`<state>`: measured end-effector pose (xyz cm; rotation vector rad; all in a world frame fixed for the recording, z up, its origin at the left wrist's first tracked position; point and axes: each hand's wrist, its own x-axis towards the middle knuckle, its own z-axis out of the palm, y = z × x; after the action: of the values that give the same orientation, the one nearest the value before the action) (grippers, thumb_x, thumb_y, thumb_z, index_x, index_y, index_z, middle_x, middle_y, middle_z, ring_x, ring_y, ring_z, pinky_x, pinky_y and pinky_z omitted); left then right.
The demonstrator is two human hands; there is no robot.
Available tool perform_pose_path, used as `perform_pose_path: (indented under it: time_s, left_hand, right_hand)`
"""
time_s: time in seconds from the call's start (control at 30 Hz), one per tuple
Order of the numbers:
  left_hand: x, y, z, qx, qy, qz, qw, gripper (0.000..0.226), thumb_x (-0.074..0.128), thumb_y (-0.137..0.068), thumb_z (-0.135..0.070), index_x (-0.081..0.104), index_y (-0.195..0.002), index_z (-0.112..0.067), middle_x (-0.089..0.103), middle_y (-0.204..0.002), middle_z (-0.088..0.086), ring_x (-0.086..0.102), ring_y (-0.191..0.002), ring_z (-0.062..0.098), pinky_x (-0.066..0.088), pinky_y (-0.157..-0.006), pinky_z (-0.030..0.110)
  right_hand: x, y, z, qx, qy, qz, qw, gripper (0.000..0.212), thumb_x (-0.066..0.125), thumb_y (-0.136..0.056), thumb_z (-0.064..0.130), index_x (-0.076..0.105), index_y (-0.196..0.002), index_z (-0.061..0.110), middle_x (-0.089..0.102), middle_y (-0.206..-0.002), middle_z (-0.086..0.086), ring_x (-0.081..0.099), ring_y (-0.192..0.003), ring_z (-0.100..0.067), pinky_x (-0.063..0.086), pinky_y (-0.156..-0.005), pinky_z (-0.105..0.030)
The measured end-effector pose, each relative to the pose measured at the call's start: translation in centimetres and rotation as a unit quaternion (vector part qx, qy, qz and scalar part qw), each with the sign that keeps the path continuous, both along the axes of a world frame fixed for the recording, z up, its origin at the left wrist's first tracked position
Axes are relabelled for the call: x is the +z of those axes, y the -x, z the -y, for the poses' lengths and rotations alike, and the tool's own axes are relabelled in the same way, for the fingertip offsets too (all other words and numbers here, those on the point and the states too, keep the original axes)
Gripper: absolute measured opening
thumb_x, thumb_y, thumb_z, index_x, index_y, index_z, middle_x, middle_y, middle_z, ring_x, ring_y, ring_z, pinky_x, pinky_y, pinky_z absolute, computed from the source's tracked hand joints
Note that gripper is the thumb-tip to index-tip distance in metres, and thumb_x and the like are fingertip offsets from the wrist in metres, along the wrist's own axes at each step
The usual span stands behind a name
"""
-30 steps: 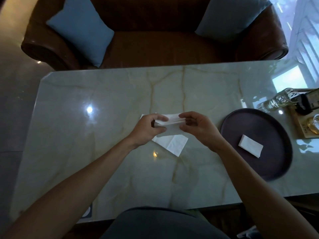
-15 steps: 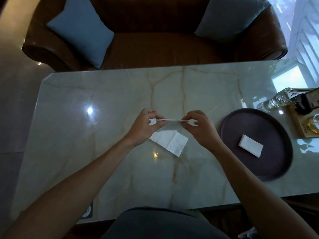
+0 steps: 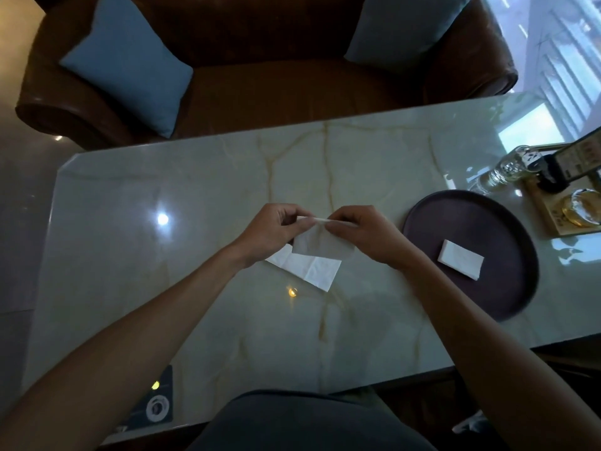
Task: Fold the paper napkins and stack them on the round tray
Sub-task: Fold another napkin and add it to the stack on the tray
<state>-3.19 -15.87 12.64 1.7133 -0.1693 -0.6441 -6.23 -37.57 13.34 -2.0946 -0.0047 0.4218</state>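
Above the middle of the marble table, my left hand and my right hand each pinch the top edge of a white paper napkin, which hangs down between them. Under it another white napkin lies flat on the table, partly hidden by my left wrist. To the right sits the dark round tray with one folded napkin lying on it.
A glass bottle lies behind the tray, beside a wooden board with a dark box and a round golden object. A brown sofa with blue cushions stands beyond the table. A small dark device sits at the near left edge.
My hands have drawn closer together and the napkin, earlier stretched flat and edge-on between them, now hangs down as a folded sheet. The view has shifted slightly.
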Motion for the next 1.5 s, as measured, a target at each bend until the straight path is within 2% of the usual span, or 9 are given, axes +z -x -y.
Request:
perform_pose_path:
  time_s: [0.1, 0.4, 0.57, 0.7, 0.87, 1.0, 1.1, 1.2, 1.5]
  left_hand:
    - [-0.3, -0.3, 1.6, 0.007, -0.004, 0.006, 1.0, 0.014, 0.068, -0.096, -0.022, 0.076, -0.101, -0.012, 0.074, -0.085, 0.005, 0.066, -0.076, 0.011, 0.055, -0.066, 0.026]
    - [-1.7, -0.4, 8.8, 0.019, 0.026, -0.054, 0.998, 0.008, 0.07, -0.093, -0.015, 0.076, -0.097, -0.011, 0.075, -0.082, -0.004, 0.068, -0.074, 0.008, 0.055, -0.066, 0.025]
    - [-2.7, -0.4, 13.7, 0.006, 0.016, -0.077, 0.997, 0.005, 0.071, -0.093, -0.015, 0.076, -0.094, -0.015, 0.075, -0.083, -0.005, 0.067, -0.075, 0.008, 0.057, -0.069, 0.027]
    - [-3.4, 0.3, 18.5, -0.06, 0.013, -0.094, 0.994, 0.007, 0.07, -0.093, -0.015, 0.077, -0.096, -0.013, 0.076, -0.082, -0.006, 0.067, -0.073, 0.006, 0.057, -0.065, 0.024]
    - [-5.4, 0.7, 24.4, -0.091, 0.004, -0.132, 0.987, 0.009, 0.069, -0.094, -0.016, 0.076, -0.098, -0.014, 0.076, -0.088, -0.002, 0.069, -0.075, 0.006, 0.055, -0.061, 0.023]
    - [-8.3, 1.2, 28.5, -0.069, -0.026, -0.186, 0.98, 0.022, 0.072, -0.091, -0.011, 0.069, -0.113, -0.006, 0.074, -0.099, 0.011, 0.07, -0.082, 0.014, 0.061, -0.069, 0.029]
    - [-10.8, 2.0, 31.1, -0.053, -0.059, -0.216, 0.973, 0.016, 0.071, -0.09, -0.004, 0.067, -0.106, -0.002, 0.072, -0.091, 0.012, 0.07, -0.072, 0.013, 0.06, -0.061, 0.025]
    - [-13.0, 2.4, 33.6, -0.032, -0.088, -0.233, 0.968, 0.021, 0.07, -0.091, -0.004, 0.066, -0.109, 0.007, 0.07, -0.091, 0.013, 0.068, -0.069, 0.012, 0.059, -0.057, 0.024]
    - [-16.9, 2.0, 38.2, 0.004, -0.141, -0.168, 0.976, 0.005, 0.071, -0.092, -0.01, 0.068, -0.089, -0.012, 0.069, -0.086, 0.002, 0.066, -0.077, 0.011, 0.061, -0.062, 0.027]
  right_hand:
    - [0.4, 0.7, 1.6, -0.039, -0.043, -0.002, 0.998, 0.017, 0.063, -0.098, 0.02, 0.075, -0.089, 0.011, 0.065, -0.075, 0.006, 0.052, -0.065, 0.002, 0.041, -0.063, -0.016]
    - [-1.3, 4.3, 9.2, -0.182, -0.09, -0.004, 0.979, 0.017, 0.066, -0.095, 0.018, 0.075, -0.087, 0.006, 0.07, -0.073, -0.008, 0.061, -0.068, -0.008, 0.049, -0.072, -0.03]
    - [-3.1, 7.1, 14.2, -0.368, -0.169, -0.007, 0.914, 0.02, 0.064, -0.096, 0.016, 0.074, -0.088, 0.001, 0.073, -0.079, -0.016, 0.066, -0.072, -0.017, 0.056, -0.077, -0.042]
    - [-4.9, 9.3, 17.2, -0.346, -0.27, -0.139, 0.888, 0.026, 0.064, -0.096, 0.038, 0.071, -0.111, 0.018, 0.076, -0.095, -0.002, 0.071, -0.094, -0.018, 0.055, -0.09, -0.04]
    - [-6.8, 11.0, 20.7, -0.387, -0.332, -0.174, 0.842, 0.013, 0.067, -0.094, 0.017, 0.069, -0.096, 0.005, 0.07, -0.09, -0.008, 0.07, -0.087, -0.023, 0.058, -0.083, -0.04]
    - [-8.8, 11.9, 24.1, -0.442, -0.295, -0.139, 0.836, 0.011, 0.069, -0.093, 0.012, 0.068, -0.089, 0.002, 0.066, -0.08, -0.006, 0.066, -0.075, -0.017, 0.055, -0.062, -0.027]
    - [-10.6, 12.2, 26.5, -0.46, -0.256, -0.154, 0.836, 0.024, 0.07, -0.091, 0.017, 0.068, -0.093, -0.007, 0.069, -0.083, -0.01, 0.067, -0.079, -0.021, 0.059, -0.069, -0.036]
    - [-12.6, 12.3, 28.4, -0.476, -0.197, -0.176, 0.839, 0.025, 0.071, -0.084, 0.029, 0.072, -0.085, 0.004, 0.073, -0.085, -0.014, 0.067, -0.079, -0.022, 0.058, -0.079, -0.054]
    - [-16.8, 10.5, 31.6, -0.519, -0.168, -0.214, 0.81, 0.009, 0.072, -0.081, 0.01, 0.074, -0.089, 0.014, 0.076, -0.093, -0.011, 0.073, -0.094, -0.032, 0.062, -0.079, -0.048]
